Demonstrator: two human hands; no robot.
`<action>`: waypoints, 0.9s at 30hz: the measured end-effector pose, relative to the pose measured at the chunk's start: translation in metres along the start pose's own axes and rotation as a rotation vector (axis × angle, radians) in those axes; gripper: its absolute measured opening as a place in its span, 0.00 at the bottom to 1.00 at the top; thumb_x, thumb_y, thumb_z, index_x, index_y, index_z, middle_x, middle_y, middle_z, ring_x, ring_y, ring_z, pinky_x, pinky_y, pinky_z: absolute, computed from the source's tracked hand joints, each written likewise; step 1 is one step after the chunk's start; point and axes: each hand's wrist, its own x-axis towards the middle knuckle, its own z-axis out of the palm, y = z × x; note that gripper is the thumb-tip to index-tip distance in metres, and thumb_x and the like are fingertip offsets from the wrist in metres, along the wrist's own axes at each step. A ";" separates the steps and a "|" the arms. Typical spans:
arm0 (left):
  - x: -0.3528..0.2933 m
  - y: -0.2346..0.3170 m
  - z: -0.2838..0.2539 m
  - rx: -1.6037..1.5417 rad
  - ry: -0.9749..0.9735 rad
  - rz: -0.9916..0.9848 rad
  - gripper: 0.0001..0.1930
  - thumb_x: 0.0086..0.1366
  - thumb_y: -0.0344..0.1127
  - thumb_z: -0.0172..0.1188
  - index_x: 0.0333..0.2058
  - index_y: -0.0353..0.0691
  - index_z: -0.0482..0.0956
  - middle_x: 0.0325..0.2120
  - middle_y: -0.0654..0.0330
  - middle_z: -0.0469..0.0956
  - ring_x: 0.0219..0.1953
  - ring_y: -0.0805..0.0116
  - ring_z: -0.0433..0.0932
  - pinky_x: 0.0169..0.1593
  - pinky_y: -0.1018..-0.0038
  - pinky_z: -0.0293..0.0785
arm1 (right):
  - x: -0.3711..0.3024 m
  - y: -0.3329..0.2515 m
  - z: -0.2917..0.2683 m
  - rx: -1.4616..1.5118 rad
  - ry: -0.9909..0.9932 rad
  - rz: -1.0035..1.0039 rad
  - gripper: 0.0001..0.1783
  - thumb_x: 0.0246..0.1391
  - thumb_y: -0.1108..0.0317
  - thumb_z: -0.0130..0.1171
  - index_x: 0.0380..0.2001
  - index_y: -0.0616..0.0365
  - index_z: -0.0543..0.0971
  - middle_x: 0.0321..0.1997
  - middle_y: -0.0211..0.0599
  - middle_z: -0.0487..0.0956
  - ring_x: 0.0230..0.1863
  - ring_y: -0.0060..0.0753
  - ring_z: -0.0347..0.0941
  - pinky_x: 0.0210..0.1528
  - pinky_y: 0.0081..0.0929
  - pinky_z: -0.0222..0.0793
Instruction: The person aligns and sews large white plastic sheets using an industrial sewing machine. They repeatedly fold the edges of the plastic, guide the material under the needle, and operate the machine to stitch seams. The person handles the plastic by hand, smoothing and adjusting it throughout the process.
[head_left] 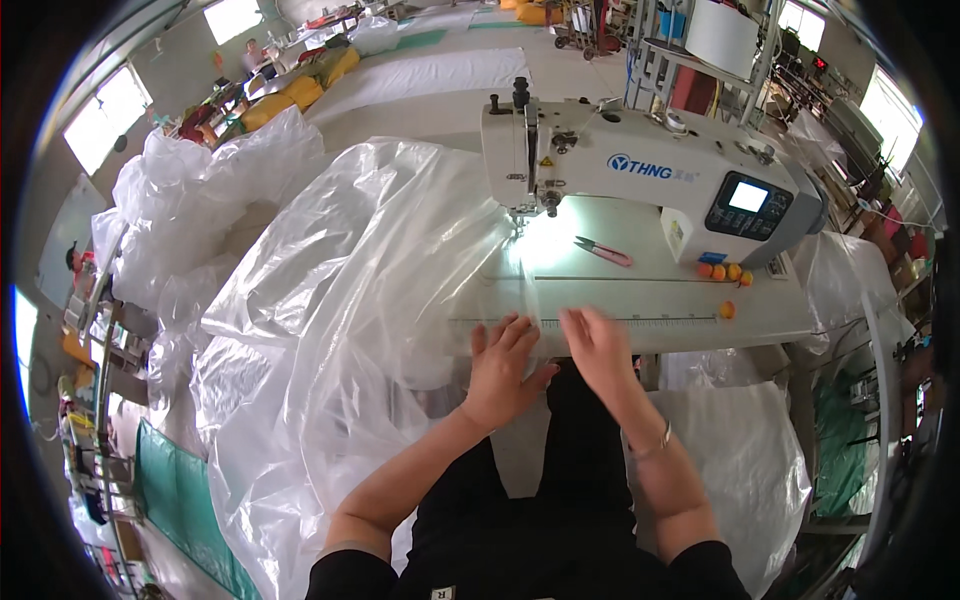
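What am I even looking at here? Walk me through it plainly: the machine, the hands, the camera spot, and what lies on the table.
There is one picture, taken by a wide camera on the person's head looking down, so edges bend. The white machine is an industrial sewing machine with a small screen, standing on a pale table. A big heap of clear plastic sheet spills off the table's left side. The left hand and the right hand lie flat and open on the sheet's edge at the front of the table; neither grips anything. Also on the table are pink thread snips and a few small orange balls near the machine's base.
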 end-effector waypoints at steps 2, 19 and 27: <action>0.000 -0.002 0.001 0.006 -0.004 0.027 0.26 0.51 0.39 0.67 0.48 0.37 0.74 0.52 0.52 0.70 0.60 0.52 0.64 0.58 0.46 0.52 | 0.040 0.006 0.018 -0.134 0.026 -0.102 0.14 0.51 0.61 0.62 0.23 0.62 0.77 0.21 0.45 0.78 0.25 0.46 0.77 0.27 0.37 0.71; 0.043 -0.048 -0.001 -0.303 -0.030 -0.036 0.12 0.58 0.31 0.58 0.43 0.42 0.78 0.49 0.57 0.74 0.54 0.57 0.71 0.56 0.54 0.62 | 0.023 0.005 0.047 -0.601 -0.148 -0.143 0.03 0.45 0.75 0.57 0.26 0.62 0.77 0.32 0.47 0.74 0.29 0.50 0.77 0.32 0.40 0.74; 0.048 -0.058 -0.012 0.166 -0.169 0.183 0.15 0.61 0.35 0.57 0.48 0.48 0.75 0.54 0.64 0.71 0.60 0.64 0.66 0.59 0.61 0.59 | 0.001 -0.006 0.061 -0.680 -0.137 -0.070 0.06 0.46 0.73 0.58 0.30 0.61 0.76 0.30 0.43 0.75 0.28 0.46 0.77 0.29 0.37 0.74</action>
